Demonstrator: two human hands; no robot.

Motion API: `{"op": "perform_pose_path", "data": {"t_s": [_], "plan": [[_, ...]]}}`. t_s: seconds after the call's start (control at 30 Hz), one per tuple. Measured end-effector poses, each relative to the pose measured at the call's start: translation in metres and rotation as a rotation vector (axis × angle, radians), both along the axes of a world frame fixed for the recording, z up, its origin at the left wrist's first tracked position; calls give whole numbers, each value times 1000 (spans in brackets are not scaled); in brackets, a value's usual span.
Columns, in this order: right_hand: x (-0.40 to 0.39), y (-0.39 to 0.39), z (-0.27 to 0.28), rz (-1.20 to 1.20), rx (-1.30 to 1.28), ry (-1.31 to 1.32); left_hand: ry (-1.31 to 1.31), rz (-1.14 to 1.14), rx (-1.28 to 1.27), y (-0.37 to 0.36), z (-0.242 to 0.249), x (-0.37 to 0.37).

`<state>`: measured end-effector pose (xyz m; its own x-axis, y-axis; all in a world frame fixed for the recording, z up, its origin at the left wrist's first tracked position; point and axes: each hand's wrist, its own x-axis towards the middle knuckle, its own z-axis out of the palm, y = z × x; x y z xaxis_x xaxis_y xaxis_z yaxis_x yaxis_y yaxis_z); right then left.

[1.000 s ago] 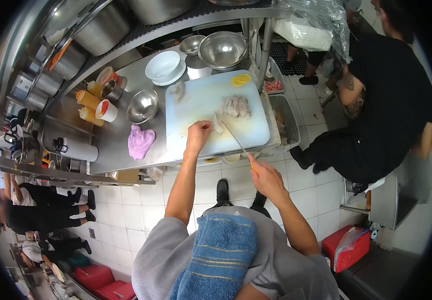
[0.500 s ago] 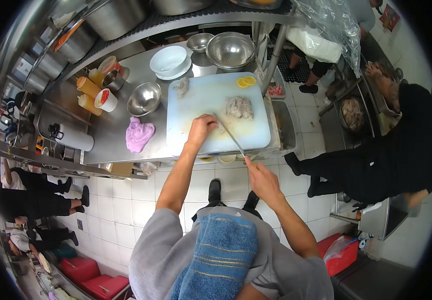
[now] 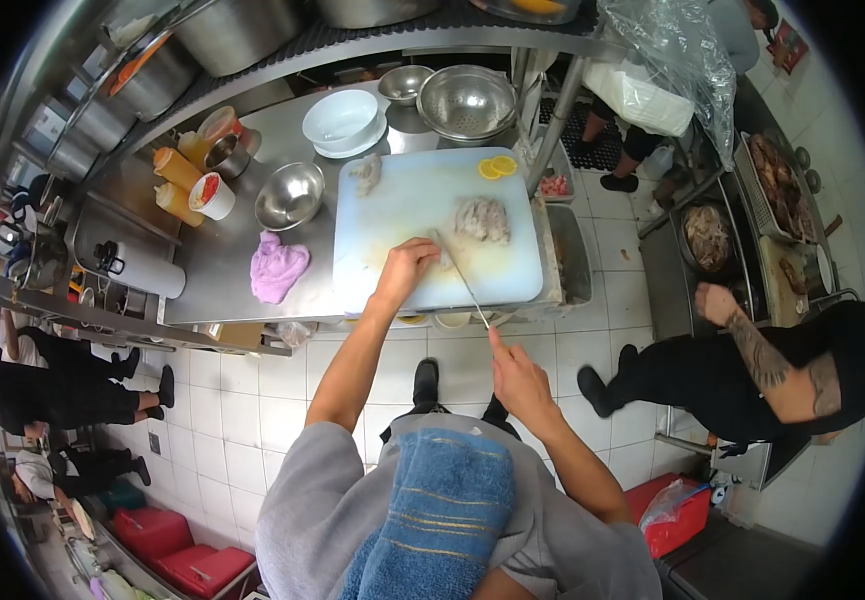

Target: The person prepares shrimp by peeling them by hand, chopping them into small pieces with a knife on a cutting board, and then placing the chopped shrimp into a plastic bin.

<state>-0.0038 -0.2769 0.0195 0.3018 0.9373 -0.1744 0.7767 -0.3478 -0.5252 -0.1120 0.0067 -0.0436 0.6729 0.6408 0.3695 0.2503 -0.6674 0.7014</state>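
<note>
My right hand (image 3: 521, 375) grips the handle of a kitchen knife (image 3: 465, 283), its blade slanting up and left across the front of the white cutting board (image 3: 363, 225). Close to the blade, my left hand (image 3: 410, 262) is closed with fingertips down on the board. Whatever those fingertips pinch is too small to make out; pale bits lie beside them. Behind the blade sits a heap of greyish, translucent chopped pieces (image 3: 483, 218), looking like raw shrimp. A smaller pale clump (image 3: 368, 175) lies at the board's far left, and lemon slices (image 3: 498, 167) at the far right.
Left of the board are a pink cloth (image 3: 279, 268), a steel bowl (image 3: 290, 196) and sauce bottles (image 3: 178, 170). White bowls (image 3: 341, 122) and a colander (image 3: 467, 102) stand behind. A pot shelf (image 3: 353, 45) overhangs. A co-worker (image 3: 743, 370) stands at right.
The knife's tip has shifted slightly, with my right hand a little lower. My left hand stays almost in place. At right, the co-worker has drawn an arm back from the trays.
</note>
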Motion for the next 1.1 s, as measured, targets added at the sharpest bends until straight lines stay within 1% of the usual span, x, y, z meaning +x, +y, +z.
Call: {"op": "perform_pose_path", "data": {"t_s": [0.17,0.47,0.57,0.63,0.7,0.83,0.93,1.03,1.1], "plan": [[11,0,13,5,30,19,85,-79,-5,9,8,2],[31,8,34,109,53,-10,128,-118,25,17,8,4],[34,8,43,129,15,-1,112,-147,65,17,11,4],[33,10,49,131,-33,13,128,-147,41,14,17,3],[29,9,51,160,-91,-23,144,-150,58,23,21,8],[28,21,56,182,-164,-33,190,-156,74,15,10,2],[23,32,44,177,-194,-23,198,-143,68,17,14,3],[22,44,-1,173,-31,-39,206,-117,49,17,9,1],[26,59,-12,153,28,-48,194,-103,67,17,7,0]]}}
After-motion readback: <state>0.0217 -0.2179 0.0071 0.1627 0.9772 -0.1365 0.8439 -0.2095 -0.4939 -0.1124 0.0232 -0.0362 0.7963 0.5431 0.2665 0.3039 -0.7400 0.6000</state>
